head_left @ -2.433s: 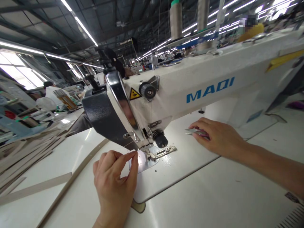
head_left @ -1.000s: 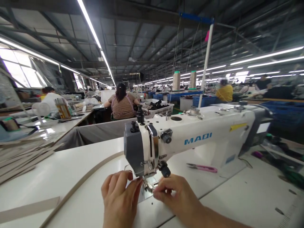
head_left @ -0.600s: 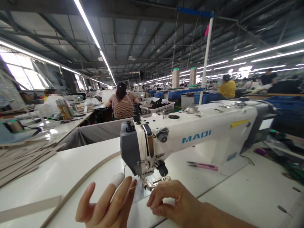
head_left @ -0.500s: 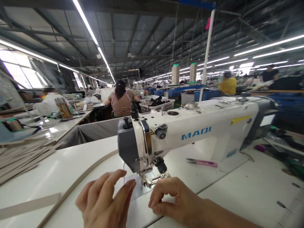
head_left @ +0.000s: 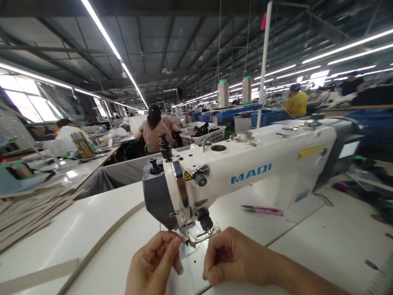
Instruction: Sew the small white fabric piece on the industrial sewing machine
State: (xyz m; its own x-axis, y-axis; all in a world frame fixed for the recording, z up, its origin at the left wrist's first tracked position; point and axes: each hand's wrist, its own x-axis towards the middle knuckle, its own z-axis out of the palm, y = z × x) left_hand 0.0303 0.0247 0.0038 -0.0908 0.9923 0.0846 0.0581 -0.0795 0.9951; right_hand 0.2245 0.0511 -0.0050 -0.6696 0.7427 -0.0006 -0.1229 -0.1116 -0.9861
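Note:
A white MAQI sewing machine [head_left: 245, 172] stands on the white table [head_left: 322, 246]. Its needle and presser foot [head_left: 196, 235] sit over the metal plate just beyond my hands. My left hand [head_left: 153, 264] is curled in a pinch in front of the presser foot, fingertips together as if on a fine thread, too thin to make out. My right hand [head_left: 233, 258] is closed in a loose fist to the right of the foot, fingers tucked under. Both hands hover close together below the needle.
Pink thread snips [head_left: 264, 210] lie under the machine arm. A long beige strap [head_left: 101, 241] curves over the table at left, beside stacked beige strips [head_left: 27, 213]. Two thread cones [head_left: 223, 93] stand behind. Other people sit at machines farther back.
My left hand, spread open half a second ago, has closed into a pinch near the presser foot. My right hand stayed closed and shifted slightly right. The view tilted down a little.

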